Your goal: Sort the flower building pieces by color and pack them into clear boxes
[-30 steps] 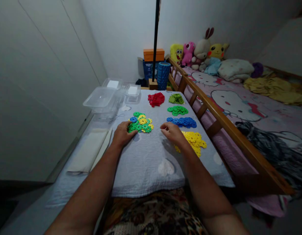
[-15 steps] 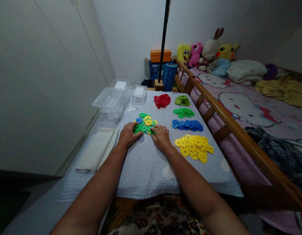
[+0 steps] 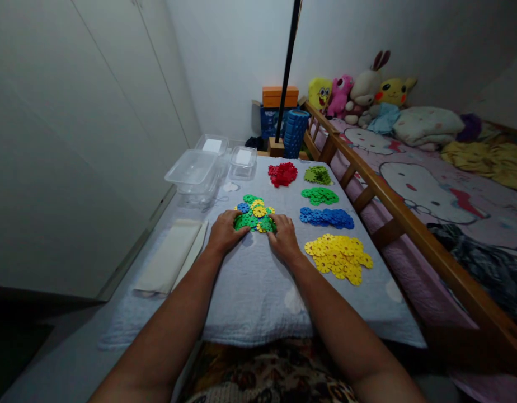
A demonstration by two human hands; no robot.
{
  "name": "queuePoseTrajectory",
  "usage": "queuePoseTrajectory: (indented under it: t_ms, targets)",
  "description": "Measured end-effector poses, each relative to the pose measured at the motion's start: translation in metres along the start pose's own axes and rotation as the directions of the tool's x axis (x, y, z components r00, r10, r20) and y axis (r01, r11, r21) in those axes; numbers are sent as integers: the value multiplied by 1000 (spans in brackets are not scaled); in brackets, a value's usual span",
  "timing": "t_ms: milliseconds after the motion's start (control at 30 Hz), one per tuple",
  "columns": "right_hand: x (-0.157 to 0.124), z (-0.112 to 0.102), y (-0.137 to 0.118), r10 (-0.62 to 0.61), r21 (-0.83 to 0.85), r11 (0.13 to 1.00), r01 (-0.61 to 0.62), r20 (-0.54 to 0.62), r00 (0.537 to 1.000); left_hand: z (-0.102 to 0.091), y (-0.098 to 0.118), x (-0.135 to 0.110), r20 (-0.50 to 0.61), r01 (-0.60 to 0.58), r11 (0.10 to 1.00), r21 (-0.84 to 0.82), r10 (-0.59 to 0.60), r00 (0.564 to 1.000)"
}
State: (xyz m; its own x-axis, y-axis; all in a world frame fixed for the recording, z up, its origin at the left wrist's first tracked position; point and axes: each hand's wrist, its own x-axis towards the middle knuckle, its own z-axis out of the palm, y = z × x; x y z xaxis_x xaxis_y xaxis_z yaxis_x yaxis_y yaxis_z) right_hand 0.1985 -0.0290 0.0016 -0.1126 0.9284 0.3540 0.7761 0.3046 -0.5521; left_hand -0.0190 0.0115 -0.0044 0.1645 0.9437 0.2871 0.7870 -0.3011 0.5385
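A mixed pile of toothed plastic discs [image 3: 259,212], mostly green with some yellow and a blue one on top, lies mid-table. My left hand [image 3: 225,230] cups its left side, thumb and fingers apart, touching the green discs there. On the right side, my right hand [image 3: 283,235] rests with curved, parted fingers against the edge discs. Some discs under the fingertips are hidden. Sorted piles lie to the right: yellow discs [image 3: 338,256], blue discs [image 3: 327,218], green discs [image 3: 319,196], light green discs [image 3: 318,174] and, farther back, red discs [image 3: 282,174].
Clear plastic containers [image 3: 192,168] stand at the back left, with a smaller lidded box [image 3: 243,159] beside them. A folded beige cloth [image 3: 170,257] lies on the left of the cloth-covered table [image 3: 254,302]. A wooden bed rail [image 3: 384,190] runs along the right edge.
The view has shifted slightly, so everything sits a little farther right. My right hand has eased outward a little from the pile; my left hand stays at its side.
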Motion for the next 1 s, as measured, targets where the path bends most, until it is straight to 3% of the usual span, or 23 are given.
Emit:
queuePoseTrajectory:
  t_ms: [233,533,700,867,1000]
  targets:
    - [1,-2,-2,-88,-19,996,87,-28,996,0,2,0,1,-10,1000,11,10,1000]
    - [2,-10,3,-35,-120,993,16,-161,986,1,4,0,3,-11,999,31,11,1000]
    - [9,-31,6,-58,-66,997,48,-163,985,1,3,1,6,-11,999,33,11,1000]
    - [47,-76,42,-20,-47,999,13,-166,986,0,2,1,8,-10,1000,26,10,1000]
    - [82,-111,97,190,-92,973,-210,-190,963,0,3,0,1,-5,1000,16,5,1000]
